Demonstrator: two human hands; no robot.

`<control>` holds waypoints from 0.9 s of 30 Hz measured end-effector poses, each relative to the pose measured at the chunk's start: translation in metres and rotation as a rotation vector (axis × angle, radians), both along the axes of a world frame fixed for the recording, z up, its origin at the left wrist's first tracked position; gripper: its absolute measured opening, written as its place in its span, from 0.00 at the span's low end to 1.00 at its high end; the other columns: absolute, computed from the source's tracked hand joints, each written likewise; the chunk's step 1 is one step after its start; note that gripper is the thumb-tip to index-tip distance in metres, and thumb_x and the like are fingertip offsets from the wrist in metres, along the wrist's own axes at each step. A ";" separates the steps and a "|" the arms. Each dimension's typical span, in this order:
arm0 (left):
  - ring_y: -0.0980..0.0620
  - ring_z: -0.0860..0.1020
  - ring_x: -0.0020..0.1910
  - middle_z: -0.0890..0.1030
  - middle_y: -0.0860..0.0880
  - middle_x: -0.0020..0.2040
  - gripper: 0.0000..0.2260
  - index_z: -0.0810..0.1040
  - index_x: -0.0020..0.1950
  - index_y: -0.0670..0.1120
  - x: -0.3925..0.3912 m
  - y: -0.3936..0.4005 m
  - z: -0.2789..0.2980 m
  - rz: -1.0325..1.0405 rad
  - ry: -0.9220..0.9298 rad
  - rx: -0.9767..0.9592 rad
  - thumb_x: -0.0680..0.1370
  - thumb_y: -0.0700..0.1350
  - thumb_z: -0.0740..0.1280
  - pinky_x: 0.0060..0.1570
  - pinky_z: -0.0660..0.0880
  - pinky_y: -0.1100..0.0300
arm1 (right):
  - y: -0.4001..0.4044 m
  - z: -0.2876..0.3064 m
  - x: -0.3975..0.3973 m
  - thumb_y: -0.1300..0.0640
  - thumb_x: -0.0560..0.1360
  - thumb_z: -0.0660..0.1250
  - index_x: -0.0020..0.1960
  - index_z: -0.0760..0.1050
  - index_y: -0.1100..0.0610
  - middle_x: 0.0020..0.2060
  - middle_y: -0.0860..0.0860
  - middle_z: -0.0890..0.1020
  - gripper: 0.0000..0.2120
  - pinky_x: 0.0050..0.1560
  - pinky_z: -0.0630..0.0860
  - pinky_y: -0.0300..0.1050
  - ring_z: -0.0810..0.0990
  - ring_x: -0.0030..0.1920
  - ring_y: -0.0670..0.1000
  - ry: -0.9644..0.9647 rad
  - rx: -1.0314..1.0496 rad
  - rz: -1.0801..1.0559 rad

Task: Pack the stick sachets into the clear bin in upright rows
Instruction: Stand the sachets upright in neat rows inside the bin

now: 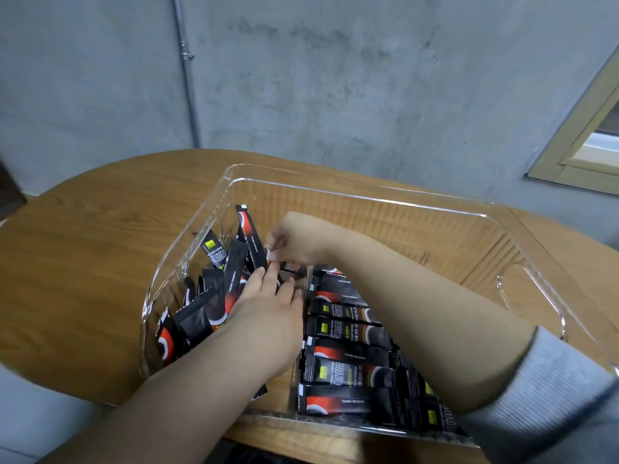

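Head view shows both hands inside the clear bin, which sits on the wooden counter. The right hand has its fingers curled, pinching the edge of a black stick sachet that stands tilted against the leaning bunch at the bin's left wall. The left hand lies with fingers straight, pressing on that bunch and gripping nothing. On the right side of the bin, a stack of sachets lies flat, not upright. I judge the task roughly midway: the left row needs straightening, and the flat ones are yet to be stood up.
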State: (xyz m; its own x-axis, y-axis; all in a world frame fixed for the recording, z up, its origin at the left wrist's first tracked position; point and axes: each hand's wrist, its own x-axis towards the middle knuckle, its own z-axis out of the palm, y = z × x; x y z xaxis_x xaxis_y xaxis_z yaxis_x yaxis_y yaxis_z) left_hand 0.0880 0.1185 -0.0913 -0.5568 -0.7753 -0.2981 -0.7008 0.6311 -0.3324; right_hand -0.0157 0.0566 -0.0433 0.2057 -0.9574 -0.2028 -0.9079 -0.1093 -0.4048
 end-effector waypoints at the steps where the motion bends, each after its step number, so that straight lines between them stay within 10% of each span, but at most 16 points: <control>1: 0.36 0.37 0.75 0.43 0.43 0.79 0.28 0.43 0.79 0.44 0.000 0.000 0.000 -0.004 0.003 0.000 0.83 0.49 0.51 0.73 0.36 0.43 | 0.001 0.001 0.000 0.61 0.76 0.66 0.53 0.79 0.59 0.45 0.52 0.81 0.06 0.39 0.71 0.39 0.77 0.36 0.48 0.012 -0.039 -0.004; 11: 0.34 0.34 0.74 0.41 0.45 0.79 0.31 0.40 0.78 0.45 -0.001 0.002 0.003 0.011 -0.022 0.011 0.82 0.47 0.55 0.72 0.35 0.42 | 0.036 0.021 -0.021 0.60 0.74 0.66 0.57 0.71 0.57 0.43 0.54 0.81 0.12 0.42 0.73 0.46 0.79 0.41 0.55 -0.228 -0.491 -0.204; 22: 0.34 0.35 0.74 0.42 0.45 0.79 0.29 0.41 0.78 0.45 0.002 0.001 -0.002 -0.005 0.030 -0.013 0.82 0.46 0.53 0.72 0.35 0.43 | 0.076 -0.011 -0.075 0.58 0.76 0.66 0.41 0.70 0.56 0.34 0.52 0.79 0.07 0.38 0.75 0.44 0.82 0.39 0.55 -0.415 -0.283 -0.700; 27: 0.35 0.35 0.75 0.41 0.45 0.79 0.28 0.41 0.78 0.46 0.002 0.002 -0.001 0.005 0.031 -0.014 0.82 0.45 0.52 0.72 0.35 0.43 | 0.083 -0.022 -0.071 0.56 0.77 0.64 0.48 0.63 0.58 0.39 0.52 0.73 0.10 0.35 0.66 0.45 0.73 0.39 0.57 0.227 -0.391 -0.623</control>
